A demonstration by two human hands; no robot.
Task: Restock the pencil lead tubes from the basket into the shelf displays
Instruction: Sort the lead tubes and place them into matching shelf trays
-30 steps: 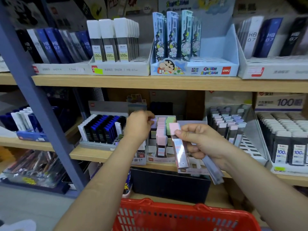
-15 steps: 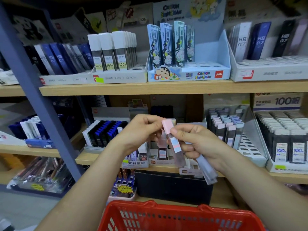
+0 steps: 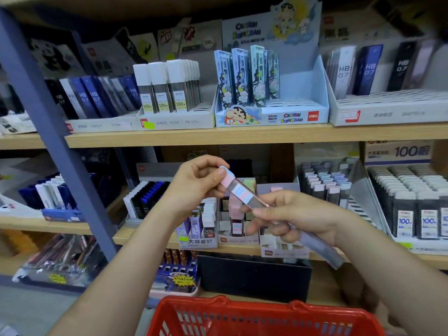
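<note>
- A person stood facing wooden shop shelves packed with pencil lead refills, seen from a camera on their head; both bare forearms reached forward.
- The left hand (image 3: 196, 187) was raised in front of the lower shelf, its thumb and curled fingers pinching the cap end of a pink-capped lead tube (image 3: 242, 193).
- That tube lay tilted in the air between the two hands, cap up and to the left, clear body sloping down to the right, with a small pink and blue label around its middle.
- The right hand (image 3: 298, 219) pinched the tube's lower clear end between thumb and forefinger.
- The right hand's other fingers were curled round a second tube (image 3: 322, 251), greyish and blurred, which stuck out below the wrist toward the lower right.
- Just behind the hands, on the lower shelf, stood a small pastel display (image 3: 236, 235) holding a few upright tubes with pink caps.
- To its right, a slanted tray of pastel-capped tubes (image 3: 322, 183) and a box of dark tubes marked "100" (image 3: 412, 214) sat side by side.
- To its left was a tray of black and blue tubes (image 3: 148, 197).
- On the upper shelf (image 3: 218, 136) stood white-capped tubes (image 3: 167, 86) and a pale blue cartoon display box (image 3: 271, 115) with printed cases standing in it.
- A blue metal post (image 3: 48, 132) slanted across the left side.
- The rim of a red basket (image 3: 242, 311) showed at the bottom edge, below the hands; what it held could not be seen.
</note>
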